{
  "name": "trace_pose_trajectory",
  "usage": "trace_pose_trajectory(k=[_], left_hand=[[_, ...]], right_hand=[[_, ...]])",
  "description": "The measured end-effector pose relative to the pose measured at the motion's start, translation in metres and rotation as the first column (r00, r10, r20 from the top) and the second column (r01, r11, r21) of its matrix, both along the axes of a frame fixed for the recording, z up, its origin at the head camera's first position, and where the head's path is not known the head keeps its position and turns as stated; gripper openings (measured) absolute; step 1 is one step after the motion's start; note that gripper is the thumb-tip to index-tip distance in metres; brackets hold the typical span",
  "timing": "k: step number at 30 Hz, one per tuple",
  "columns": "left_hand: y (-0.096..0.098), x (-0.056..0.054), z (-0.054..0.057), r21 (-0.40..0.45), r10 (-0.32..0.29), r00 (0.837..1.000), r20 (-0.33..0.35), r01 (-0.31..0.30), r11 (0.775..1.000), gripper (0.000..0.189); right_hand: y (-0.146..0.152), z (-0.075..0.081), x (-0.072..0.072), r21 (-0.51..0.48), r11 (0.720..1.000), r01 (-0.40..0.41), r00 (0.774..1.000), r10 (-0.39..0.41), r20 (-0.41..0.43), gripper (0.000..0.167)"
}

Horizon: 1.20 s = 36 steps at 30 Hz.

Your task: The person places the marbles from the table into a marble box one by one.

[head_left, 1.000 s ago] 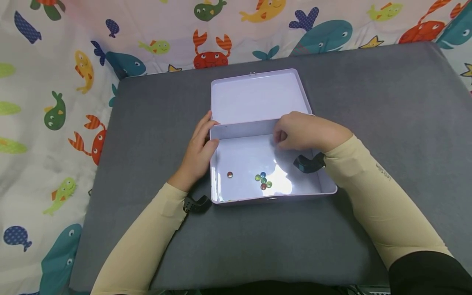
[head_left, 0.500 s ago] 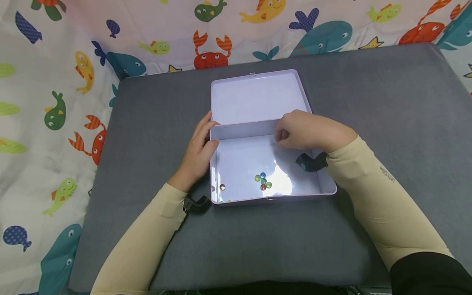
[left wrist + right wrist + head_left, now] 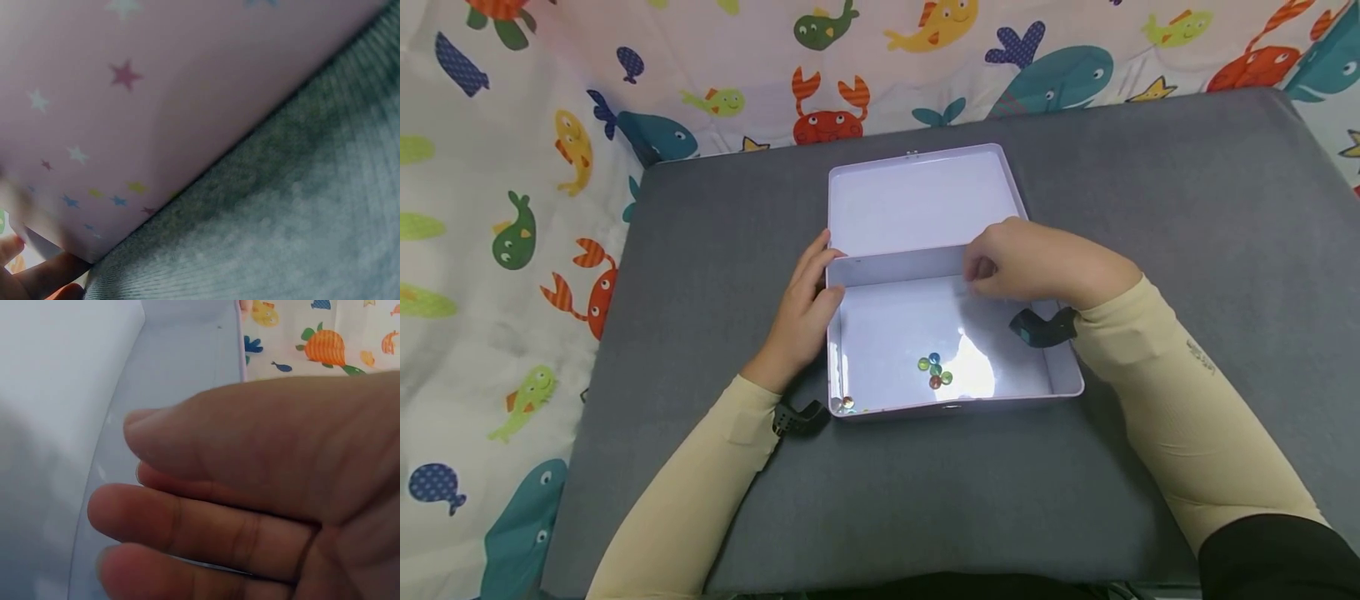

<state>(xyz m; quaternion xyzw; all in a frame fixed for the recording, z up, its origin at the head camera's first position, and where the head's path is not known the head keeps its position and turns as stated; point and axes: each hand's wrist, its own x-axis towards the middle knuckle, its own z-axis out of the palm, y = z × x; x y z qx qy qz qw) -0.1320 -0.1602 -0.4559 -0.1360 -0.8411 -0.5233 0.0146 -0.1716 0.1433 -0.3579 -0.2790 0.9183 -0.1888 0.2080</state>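
In the head view a pale lilac box (image 3: 887, 333) lies with its hinged lid (image 3: 917, 200) folded back. My left hand (image 3: 797, 329) rests along the box's left wall, thumb at the rim and fingers at the back corner. The outer wall (image 3: 150, 100), printed with stars, fills much of the left wrist view. My right hand (image 3: 1022, 262) hovers over the box's back right part, fingers loosely bent, nothing visible between thumb and fingertips (image 3: 134, 512). Several glass marbles (image 3: 935, 371) cluster near the front middle. A reddish-brown marble (image 3: 847, 402) lies in the front left corner.
The box stands on a grey cloth-covered table (image 3: 722, 217). A white curtain (image 3: 730, 50) printed with sea animals hangs behind it and to the left. Bright glare lies on the box floor, right of the clustered marbles.
The lone reddish-brown marble has rolled forward and left, into the front left corner. My right hand has drawn slightly up and right. The left hand and the clustered marbles keep their places.
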Motion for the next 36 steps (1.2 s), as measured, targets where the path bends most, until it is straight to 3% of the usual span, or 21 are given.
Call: trace_pose_trajectory(k=[20,36], left_hand=[[0.001,0.001,0.002,-0.02,0.004,1.0,-0.014,-0.005,1.0,0.041],[0.001,-0.001,-0.001,0.002,0.001,1.0,-0.003,-0.001,1.0,0.041]], right_hand=[[0.024,0.018,0.003,-0.016,0.997,0.075,0.997,-0.076,-0.032,0.014],[0.027,0.012,0.0,0.005,0.996,0.093,0.994,-0.093,-0.061,0.008]])
